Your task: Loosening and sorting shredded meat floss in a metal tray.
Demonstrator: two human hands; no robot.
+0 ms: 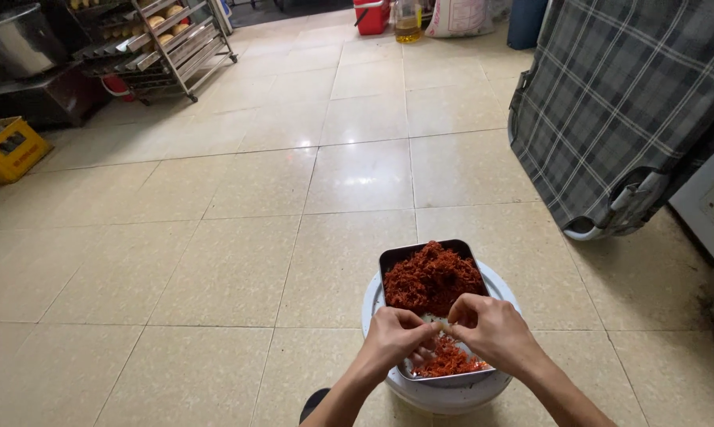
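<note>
Over the tray (391, 261), our left hand (394, 336) and right hand (491, 330) pinch red shreds (432, 277) with curled fingers.

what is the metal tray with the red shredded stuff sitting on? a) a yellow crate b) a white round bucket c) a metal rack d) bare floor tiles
b: the metal tray rests across the top of a white round bucket, with both hands, left and right, working in the red shreds.

A plaid folding cot (622, 103), metal rack (171, 43) and yellow crate (7, 149) stand on the tiled floor (238, 205).
</note>
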